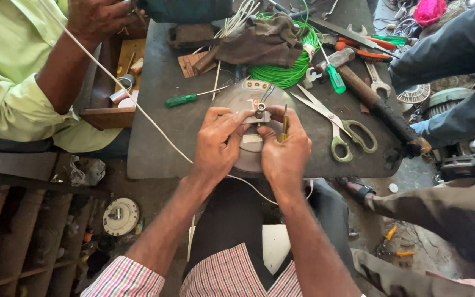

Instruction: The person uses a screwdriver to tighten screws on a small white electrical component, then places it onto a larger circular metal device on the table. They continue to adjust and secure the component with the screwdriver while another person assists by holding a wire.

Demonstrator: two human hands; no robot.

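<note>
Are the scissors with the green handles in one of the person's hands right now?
No, the green-handled scissors lie on the dark table to the right of the right hand, which touches the round metal part instead.

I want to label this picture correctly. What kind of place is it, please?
Probably a small repair workshop, maybe for fans or motors. The dark workbench is crowded with hand tools: scissors, a green screwdriver and a coil of green wire. Both hands work on a round metal part.

Two green-handled screwdrivers (181,100) (335,78) — one pair of scissors (336,129) — one green wire coil (292,66)
</note>
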